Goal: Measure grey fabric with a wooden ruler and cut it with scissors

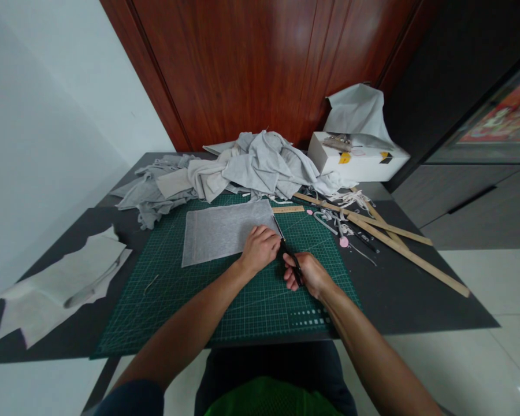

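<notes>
A flat, light grey cloth rectangle (219, 231) lies partly under the left hand (260, 247); I can't tell if it pinches. The right hand (305, 273) holds black-handled scissors (289, 249).

From where I stand, a dark grey table (398, 294) runs from the left edge of the frame to its lower right. A green cutting mat (156, 312) lies flat across the centre. In the left of the frame, a pale fabric piece (65, 280) with jagged edges rests on bare tabletop. A rumpled cloth heap (268, 164) spreads across the upper middle, and a white box (359, 164) sits at upper right. Right of centre, long wooden strips (407, 254) cross one another near white scraps (355, 199) and a small pink disc (344, 242)
</notes>
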`<state>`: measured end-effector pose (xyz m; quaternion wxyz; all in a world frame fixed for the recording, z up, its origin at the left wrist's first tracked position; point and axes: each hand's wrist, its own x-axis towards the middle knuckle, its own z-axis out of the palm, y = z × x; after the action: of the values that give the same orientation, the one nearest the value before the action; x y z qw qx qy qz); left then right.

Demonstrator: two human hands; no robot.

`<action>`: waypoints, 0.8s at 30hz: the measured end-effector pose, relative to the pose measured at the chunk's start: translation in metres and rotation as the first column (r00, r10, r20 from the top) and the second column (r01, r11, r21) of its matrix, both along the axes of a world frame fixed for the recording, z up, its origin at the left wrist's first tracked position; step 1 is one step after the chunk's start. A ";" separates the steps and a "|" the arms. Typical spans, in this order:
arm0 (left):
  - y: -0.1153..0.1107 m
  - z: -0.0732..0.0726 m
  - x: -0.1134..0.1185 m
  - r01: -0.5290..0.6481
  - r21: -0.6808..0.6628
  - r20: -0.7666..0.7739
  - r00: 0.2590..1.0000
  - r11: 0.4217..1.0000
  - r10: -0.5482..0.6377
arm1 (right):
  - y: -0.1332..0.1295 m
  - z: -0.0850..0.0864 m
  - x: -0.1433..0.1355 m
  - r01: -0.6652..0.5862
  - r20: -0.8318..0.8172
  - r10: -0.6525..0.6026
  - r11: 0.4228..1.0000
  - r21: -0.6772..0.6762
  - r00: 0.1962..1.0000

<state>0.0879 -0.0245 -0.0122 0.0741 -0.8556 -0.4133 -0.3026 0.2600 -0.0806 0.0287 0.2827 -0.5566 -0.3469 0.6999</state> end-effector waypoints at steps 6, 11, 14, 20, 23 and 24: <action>0.000 0.001 0.001 0.000 -0.022 0.019 1.000 1.000 0.000 | 0.001 -0.002 0.000 -0.003 -0.003 0.003 1.000 -0.002 1.000; -0.001 0.001 0.000 -0.001 -0.038 0.002 1.000 0.999 0.001 | 0.008 -0.006 0.000 -0.015 -0.020 0.015 1.000 0.003 1.000; -0.001 0.002 0.000 0.003 -0.047 -0.004 1.000 0.999 -0.003 | 0.010 -0.007 0.000 -0.016 -0.026 0.017 1.000 0.014 1.000; -0.001 0.001 0.000 -0.001 -0.030 0.013 1.000 1.000 0.001 | 0.009 -0.008 0.000 -0.019 -0.001 0.019 0.999 0.033 1.000; -0.001 0.001 0.000 0.000 -0.028 0.024 1.000 1.000 0.001 | 0.010 -0.008 0.000 -0.021 -0.009 0.022 0.999 0.031 1.000; -0.001 0.001 0.000 0.002 -0.032 0.025 1.000 0.999 -0.001 | 0.010 -0.008 0.000 -0.021 -0.014 0.021 0.999 0.026 1.000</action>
<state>0.0882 -0.0256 -0.0111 0.0549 -0.8532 -0.4183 -0.3067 0.2601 -0.0702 0.0210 0.2849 -0.5443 -0.3599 0.7022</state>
